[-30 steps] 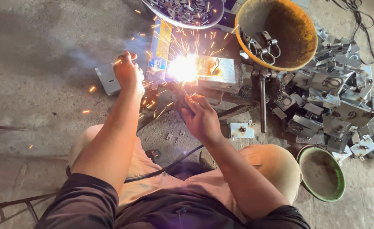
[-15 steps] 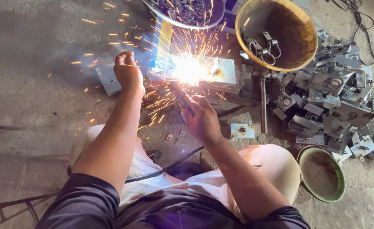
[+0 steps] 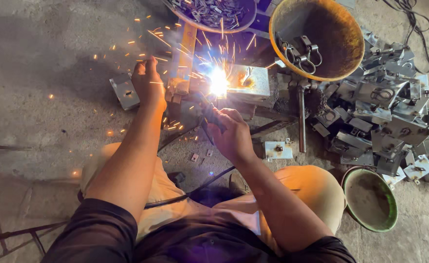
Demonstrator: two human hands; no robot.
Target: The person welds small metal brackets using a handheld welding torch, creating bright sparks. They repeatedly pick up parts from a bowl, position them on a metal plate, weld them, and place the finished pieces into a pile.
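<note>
My right hand (image 3: 232, 134) grips a dark welding electrode holder (image 3: 209, 113) whose tip burns with a bright white arc (image 3: 219, 81) against a small metal plate workpiece (image 3: 248, 83). Sparks fly up and to the left. My left hand (image 3: 148, 83) rests closed on the floor beside a yellow metal bar (image 3: 185, 51), next to a flat grey metal bracket (image 3: 125, 91). What its fingers hold is hidden. A black cable (image 3: 195, 189) runs from the holder down past my knees.
A rusty yellow-rimmed basin (image 3: 343, 68) holds a few metal clamps at top right. A heap of several grey brackets (image 3: 384, 117) lies to the right. A green-rimmed bowl (image 3: 370, 200) sits by my right knee. A dish of small parts (image 3: 209, 12) is at top.
The arc keeps burning; the spark spray has thinned and now scatters up and left. Both hands hold nearly the same places.
</note>
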